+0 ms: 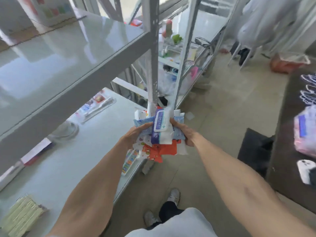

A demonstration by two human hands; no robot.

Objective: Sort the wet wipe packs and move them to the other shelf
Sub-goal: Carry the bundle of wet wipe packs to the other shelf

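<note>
Gripping a stack of packs (pixel 160 129), the left hand (pixel 135 134) and right hand (pixel 185 134) curl their fingers round its sides. A shelf (pixel 51 159) lies left.

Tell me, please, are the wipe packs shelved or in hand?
In hand: the left hand and right hand grip the packs from either side.

Single view, head-worn, wide-angle. Looks forward and steeply down along both forearms. Left hand (pixel 135 134) and right hand (pixel 185 134), gripping wet wipe packs (pixel 161 129), sit near frame centre, close to lens. Shelf (pixel 85 79) close at left, slanting across frame, lines bent by lens. Floor (pixel 213 117) fills right side. Shoes (pixel 173 194) at bottom edge, almost straight below camera. Outer parts of frame blurred.
</note>
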